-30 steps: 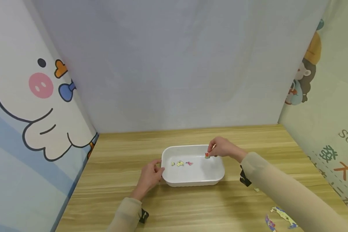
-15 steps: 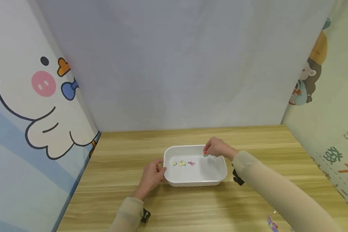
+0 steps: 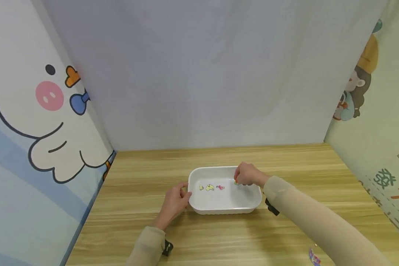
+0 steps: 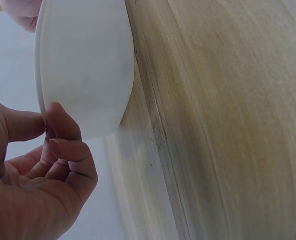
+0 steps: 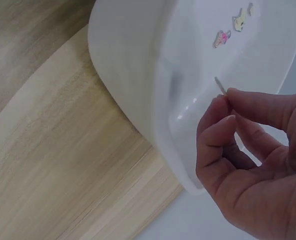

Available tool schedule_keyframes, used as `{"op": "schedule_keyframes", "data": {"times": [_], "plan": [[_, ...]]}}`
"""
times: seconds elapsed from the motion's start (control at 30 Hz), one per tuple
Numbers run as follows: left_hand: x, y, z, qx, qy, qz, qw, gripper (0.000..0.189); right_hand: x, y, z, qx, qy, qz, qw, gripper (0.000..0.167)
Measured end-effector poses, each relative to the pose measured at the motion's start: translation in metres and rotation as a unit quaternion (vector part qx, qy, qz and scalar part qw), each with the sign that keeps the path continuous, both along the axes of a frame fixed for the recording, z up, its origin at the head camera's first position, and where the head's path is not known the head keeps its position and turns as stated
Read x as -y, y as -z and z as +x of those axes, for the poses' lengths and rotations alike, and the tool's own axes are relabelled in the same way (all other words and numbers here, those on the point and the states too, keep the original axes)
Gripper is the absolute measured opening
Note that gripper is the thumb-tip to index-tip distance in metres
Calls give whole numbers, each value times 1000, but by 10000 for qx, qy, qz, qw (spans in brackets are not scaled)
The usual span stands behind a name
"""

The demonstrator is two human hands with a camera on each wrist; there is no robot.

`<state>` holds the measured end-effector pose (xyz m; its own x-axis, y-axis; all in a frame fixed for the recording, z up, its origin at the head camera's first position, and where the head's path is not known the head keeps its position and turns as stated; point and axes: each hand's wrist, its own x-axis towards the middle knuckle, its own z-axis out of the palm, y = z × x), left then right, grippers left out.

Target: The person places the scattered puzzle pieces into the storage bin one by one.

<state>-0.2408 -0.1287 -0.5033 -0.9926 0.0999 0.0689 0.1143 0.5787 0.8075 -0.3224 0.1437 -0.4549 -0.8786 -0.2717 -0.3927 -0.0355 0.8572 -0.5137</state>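
Note:
A white plastic tray (image 3: 224,211) stands on the wooden table. My left hand (image 3: 173,202) pinches its left rim between thumb and forefinger; the left wrist view shows the tray wall (image 4: 85,65) close up. Over the tray's right part, my right hand (image 3: 249,174) pinches a small flat colourful cutout (image 3: 236,182), seen edge-on as a thin strip in the right wrist view. Fingers hide most of it. On the tray floor lie a pink cutout (image 3: 221,187), a yellow cutout (image 3: 210,187) and a smaller yellow cutout (image 3: 201,188), in a row.
Near the table's front right, a purple patterned piece (image 3: 314,257) lies by the right sleeve (image 3: 312,212), with a tiny pale bit beside it. A grey-white curtain (image 3: 212,92) rises behind the table (image 3: 146,166). Printed cartoon panels stand at both sides.
My right hand has moved slightly left, then lowered into the tray with the cutout. The left hand stays at the rim. The head view has shifted a little.

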Motion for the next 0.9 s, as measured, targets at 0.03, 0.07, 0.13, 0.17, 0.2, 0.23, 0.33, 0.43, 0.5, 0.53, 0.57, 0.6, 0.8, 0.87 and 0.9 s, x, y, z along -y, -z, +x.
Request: {"op": "schedule_keyframes", "data": {"times": [0.03,0.07,0.13,0.17,0.2,0.23,0.33,0.43,0.5,0.53,0.57,0.6,0.8,0.87,0.9], "plan": [[0,0,0,24,-10,1,10000,35,2,1,0,-43,-24,47,10000,12],[1,0,0,43,-17,-2,10000,36,3,3,0,-70,-37,77,9999,11],[1,-1,0,73,-21,-1,10000,36,6,6,0,-117,-76,139,9998,11],[1,-1,0,95,-39,-9,9999,36,7,8,0,-127,-86,180,9997,11],[1,-1,0,129,-49,3,9999,36,9,10,0,-142,-104,226,9996,11],[1,-2,0,136,-36,15,9999,37,10,11,-1,-174,-119,288,9994,11],[1,-3,0,117,2,29,9999,36,12,15,-1,-327,-181,401,9985,12],[1,-4,1,117,17,72,9999,36,14,17,1,-533,-328,495,9968,11],[0,-4,1,122,29,102,9999,36,15,17,3,-580,-367,472,9965,11],[0,-4,1,116,30,104,9999,36,15,18,3,-562,-374,464,9966,11],[0,-4,1,116,34,106,9999,35,16,18,4,-545,-372,455,9968,11],[0,-3,1,111,34,115,9999,35,17,18,4,-529,-367,442,9970,12],[1,-1,1,50,42,90,9999,35,20,23,3,-557,-367,461,9967,12],[2,-1,1,49,54,90,9999,35,21,25,3,-636,-364,484,9961,9],[2,-1,1,59,58,95,9999,35,21,27,3,-652,-358,478,9961,10]]}}
